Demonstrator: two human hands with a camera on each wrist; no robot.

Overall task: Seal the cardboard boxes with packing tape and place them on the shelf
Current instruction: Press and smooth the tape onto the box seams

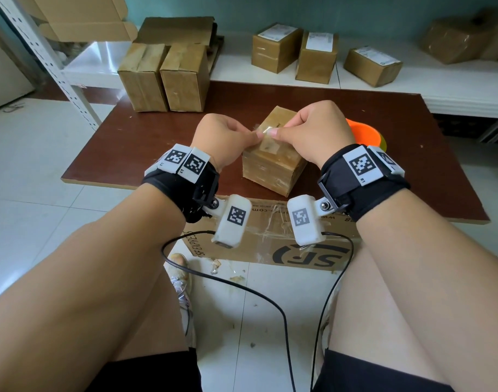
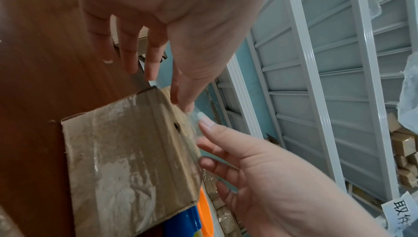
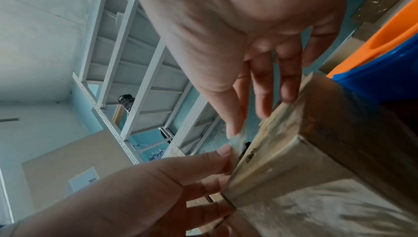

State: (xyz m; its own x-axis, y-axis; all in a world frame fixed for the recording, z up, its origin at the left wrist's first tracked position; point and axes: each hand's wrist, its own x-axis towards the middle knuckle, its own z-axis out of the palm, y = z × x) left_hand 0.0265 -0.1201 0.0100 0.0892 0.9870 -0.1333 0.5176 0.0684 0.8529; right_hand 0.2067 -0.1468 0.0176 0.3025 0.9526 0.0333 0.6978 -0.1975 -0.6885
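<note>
Clear tape strip [image 1: 266, 134], seemingly pinched by both hands, over box [image 1: 273, 165].

A small parcel storeroom or packing room: taped cardboard boxes [image 1: 163, 77] stand on a brown work table [image 1: 383, 142], more boxes bearing white shipping labels [image 1: 318, 56] line a low white shelf [image 1: 411, 86], and pale metal racking [image 2: 316, 79] climbs the blue walls (a flattened courier carton [image 1: 270, 244] lies on the tiled floor).
</note>
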